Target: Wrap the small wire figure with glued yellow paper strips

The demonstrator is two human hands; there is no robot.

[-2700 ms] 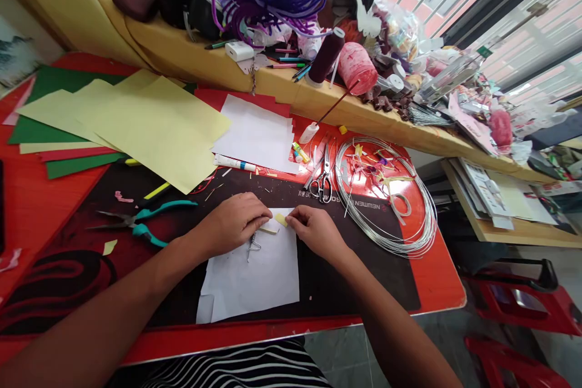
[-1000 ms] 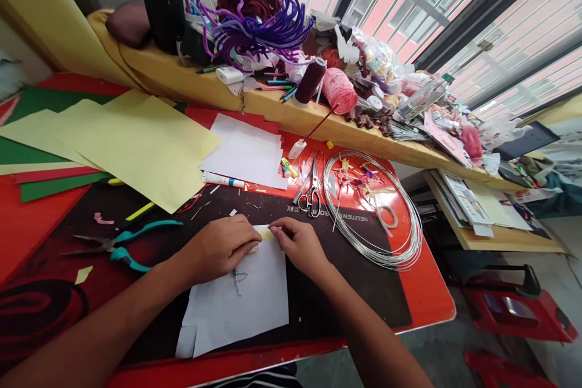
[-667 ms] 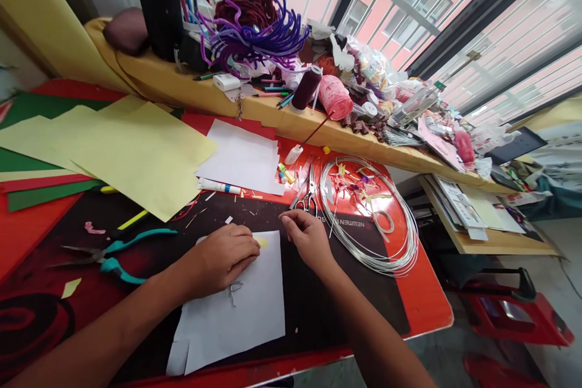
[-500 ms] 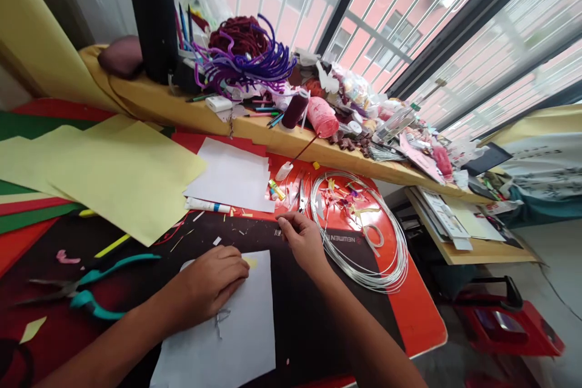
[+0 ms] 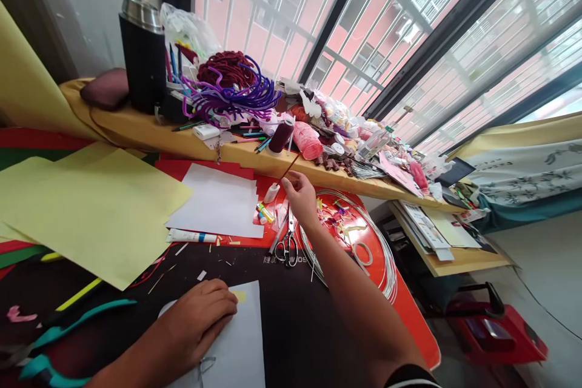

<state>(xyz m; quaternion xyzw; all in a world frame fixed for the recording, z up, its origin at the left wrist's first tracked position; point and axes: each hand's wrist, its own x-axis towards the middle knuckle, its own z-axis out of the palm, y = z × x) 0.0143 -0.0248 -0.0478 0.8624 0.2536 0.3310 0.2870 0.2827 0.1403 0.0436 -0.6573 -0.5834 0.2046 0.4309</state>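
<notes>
My left hand (image 5: 200,318) rests on a sheet of white paper (image 5: 248,339) at the front, its fingers together and curled down with the thumb tucked in. What lies under them is hidden. Beside the fingertips shows a small yellow patch (image 5: 240,296). A bent piece of silver wire (image 5: 207,365) lies on the sheet below the hand. Farther off, my right hand (image 5: 301,195) reaches to a thin dark red stick (image 5: 291,165), which slants out of a small white bottle (image 5: 271,193). Thumb and index finger are slightly apart, right by the stick; a firm grip is not visible.
Scissors (image 5: 290,239) and a coil of silver wire (image 5: 386,273) lie near my right forearm. Teal-handled pliers (image 5: 54,370) are at lower left, below yellow paper (image 5: 104,206). White sheets (image 5: 218,200) and a tube (image 5: 191,236) lie ahead. Craft materials crowd the ledge (image 5: 254,157).
My right hand has moved forward, from above the black mat to the stick and white bottle. The scissors now show more fully. My left hand stays on the paper; the view has tilted up.
</notes>
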